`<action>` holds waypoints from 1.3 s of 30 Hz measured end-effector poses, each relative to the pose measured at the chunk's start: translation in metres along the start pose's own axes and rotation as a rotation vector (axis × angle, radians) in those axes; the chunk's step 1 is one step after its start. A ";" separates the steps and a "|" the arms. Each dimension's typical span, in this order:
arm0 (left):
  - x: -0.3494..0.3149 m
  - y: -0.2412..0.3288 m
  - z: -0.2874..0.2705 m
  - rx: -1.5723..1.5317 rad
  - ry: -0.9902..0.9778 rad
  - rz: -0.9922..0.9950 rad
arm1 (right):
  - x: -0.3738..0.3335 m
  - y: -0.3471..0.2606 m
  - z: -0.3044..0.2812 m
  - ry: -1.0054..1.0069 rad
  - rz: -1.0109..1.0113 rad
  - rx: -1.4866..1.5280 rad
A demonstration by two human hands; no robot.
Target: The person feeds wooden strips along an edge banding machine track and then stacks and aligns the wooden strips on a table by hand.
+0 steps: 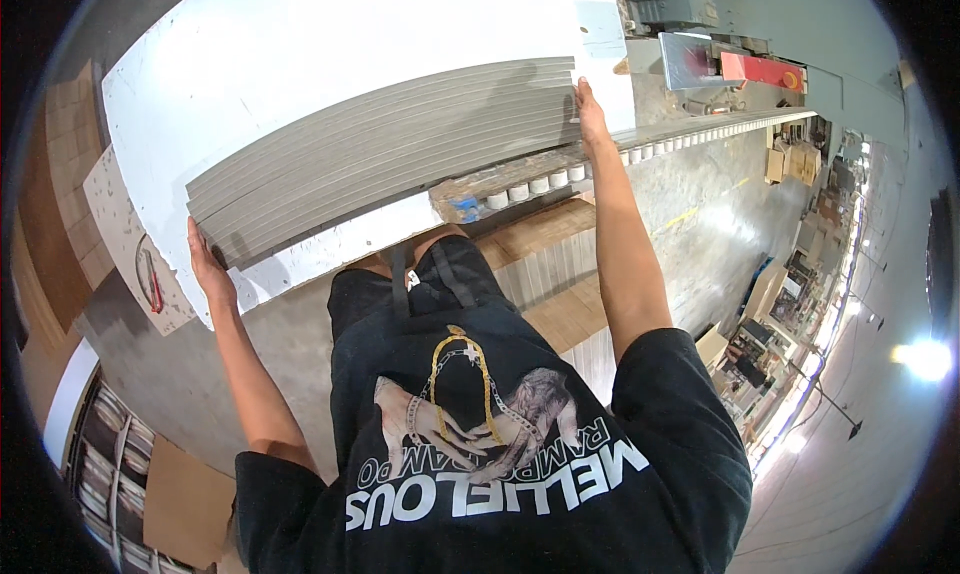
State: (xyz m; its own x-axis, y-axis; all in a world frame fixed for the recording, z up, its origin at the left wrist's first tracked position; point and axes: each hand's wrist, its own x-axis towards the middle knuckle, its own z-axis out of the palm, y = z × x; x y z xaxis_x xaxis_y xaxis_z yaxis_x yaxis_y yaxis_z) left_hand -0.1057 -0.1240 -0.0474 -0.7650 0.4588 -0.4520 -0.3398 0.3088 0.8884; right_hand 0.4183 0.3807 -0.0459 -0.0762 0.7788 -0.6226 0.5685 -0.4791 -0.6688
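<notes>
Several long grey strips point(390, 139), like narrow boards packed side by side, lie across the near part of a white tabletop point(340, 34). At their left end my left hand point(208, 264) rests with its fingers straight and flat against the ends. My right hand point(590, 114) lies likewise along the right end, fingers extended upward. Neither hand is wrapped round the strips. The strips stay between the two palms, and their right ends sit nearly flush. Whether they are lifted off the tabletop I cannot tell.
A roller rail point(560, 179) with white wheels runs off to the right. Beneath it are stacks of brown-topped boards point(535, 239). Red-handled pliers point(153, 282) lie on a speckled board at the left. A red machine part point(765, 72) stands at the far right, and cardboard point(185, 499) leans lower left.
</notes>
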 end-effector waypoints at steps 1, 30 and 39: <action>-0.001 0.001 -0.001 -0.012 0.009 0.002 | -0.003 -0.004 0.006 0.012 -0.020 0.000; -0.007 -0.017 -0.084 -0.043 0.007 -0.108 | 0.024 0.029 -0.013 0.069 0.096 -0.288; -0.021 -0.017 -0.061 -0.133 0.021 -0.033 | -0.018 -0.002 0.040 -0.015 0.105 -0.161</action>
State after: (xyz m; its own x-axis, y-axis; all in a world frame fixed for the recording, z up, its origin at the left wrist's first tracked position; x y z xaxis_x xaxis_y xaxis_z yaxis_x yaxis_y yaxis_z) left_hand -0.1175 -0.1891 -0.0480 -0.7628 0.4324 -0.4807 -0.4334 0.2099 0.8764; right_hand 0.3863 0.3514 -0.0495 -0.0212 0.7214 -0.6922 0.6975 -0.4853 -0.5272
